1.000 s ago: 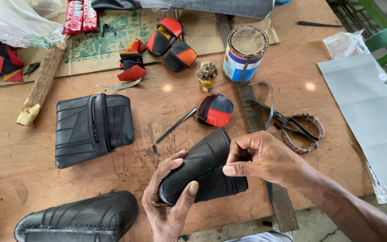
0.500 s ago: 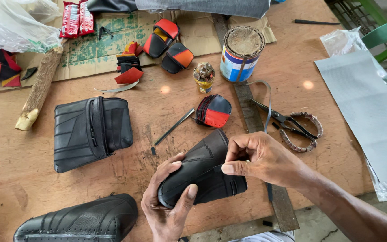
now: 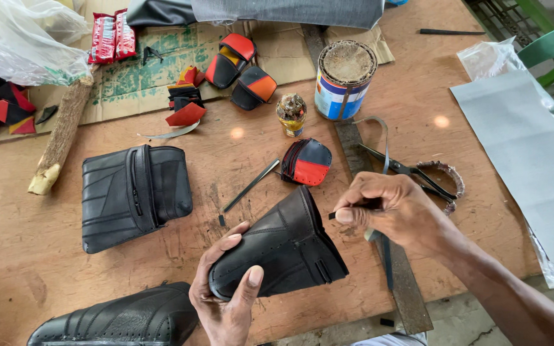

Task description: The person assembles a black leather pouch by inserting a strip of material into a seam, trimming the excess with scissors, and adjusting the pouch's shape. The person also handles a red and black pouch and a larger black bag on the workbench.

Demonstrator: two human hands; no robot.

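Left hand [image 3: 226,301] grips black pouch [image 3: 280,250] near table edge [image 3: 328,320]; right hand [image 3: 392,211] beside it.

Scissors [image 3: 418,174], paint tin [image 3: 344,80], black pouch [image 3: 133,195].

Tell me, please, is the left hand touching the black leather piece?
Touching. The head view shows the left hand gripping the black leather piece, thumb and fingers pressed against its rounded end.
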